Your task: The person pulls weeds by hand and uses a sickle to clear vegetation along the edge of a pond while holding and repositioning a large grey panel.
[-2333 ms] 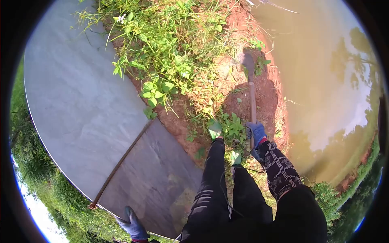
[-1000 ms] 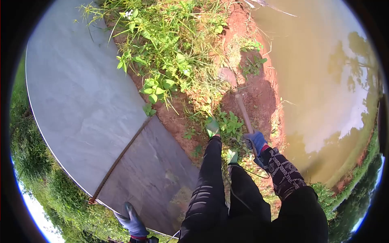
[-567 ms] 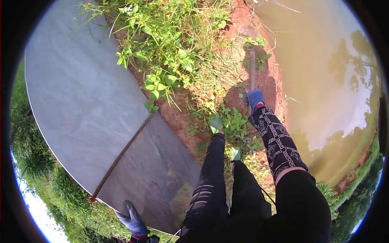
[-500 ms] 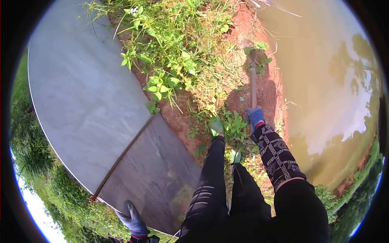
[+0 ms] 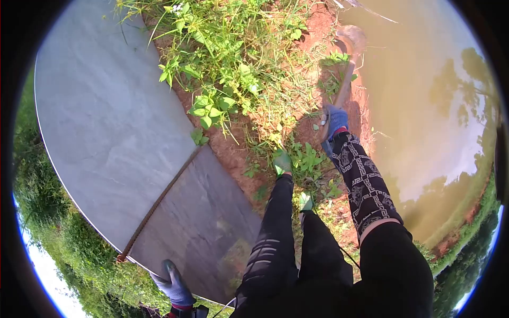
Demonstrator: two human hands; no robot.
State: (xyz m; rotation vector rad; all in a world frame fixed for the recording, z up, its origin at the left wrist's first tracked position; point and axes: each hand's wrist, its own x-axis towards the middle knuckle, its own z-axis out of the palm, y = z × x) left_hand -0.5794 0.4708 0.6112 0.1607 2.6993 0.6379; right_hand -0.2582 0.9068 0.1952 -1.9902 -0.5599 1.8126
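Note:
My right hand [image 5: 336,120], in a blue knitted glove, is closed around the wooden handle of a hoe [image 5: 347,79]. The rounded blade end is blurred and shows at the water's edge, above the red soil. At lower left my left hand [image 5: 175,286], gloved in grey-blue, is closed over the rim of a large smooth grey sheet [image 5: 116,116]; some of its fingers are hidden. A rusty ribbed rod [image 5: 164,196] runs across this sheet, close to that hand.
Muddy water [image 5: 413,132] lies along the right of the narrow bank. Leafy weeds [image 5: 222,79] and cut grass cover the soil ahead. My green-shod feet [image 5: 282,161] stand on the bank between sheet and water. Bushes [image 5: 85,244] grow beyond the sheet.
The hoe has come up off the soil, its blade swinging forward and right toward the water. My right hand has risen slightly with it. My left hand stays on the sheet's rim.

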